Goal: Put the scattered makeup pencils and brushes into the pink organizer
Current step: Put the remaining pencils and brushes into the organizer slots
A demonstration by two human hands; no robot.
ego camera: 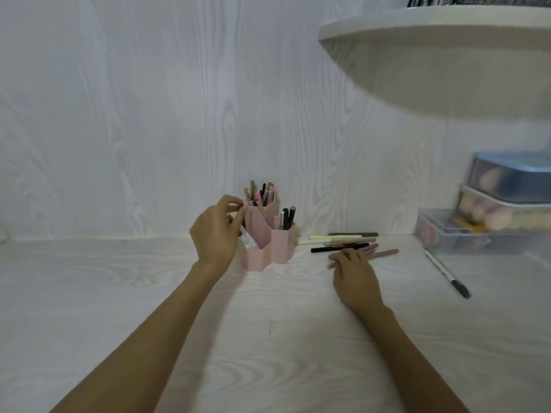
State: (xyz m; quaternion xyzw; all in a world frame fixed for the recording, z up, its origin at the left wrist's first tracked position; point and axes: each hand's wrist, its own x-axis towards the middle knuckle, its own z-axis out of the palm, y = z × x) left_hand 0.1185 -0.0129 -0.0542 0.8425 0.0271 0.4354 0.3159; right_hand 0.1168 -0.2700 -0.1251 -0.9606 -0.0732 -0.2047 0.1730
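Observation:
The pink organizer [262,248] stands near the back wall, with several pencils and brushes upright in its hexagonal cups. My left hand [216,234] is at its left side, fingers pinched on a thin pencil [249,238] that slants down into the left cup. A loose row of makeup pencils [340,242] lies on the table right of the organizer. My right hand [354,275] rests palm down just in front of them, fingertips touching a brownish pencil [384,253]. Whether it grips that pencil is unclear.
A black-capped white pen [447,274] lies apart at the right. Stacked clear storage boxes [489,222] with sponges stand at the far right. A white curved shelf [447,49] overhangs the upper right. The white wood-grain table [149,293] meets a matching wall.

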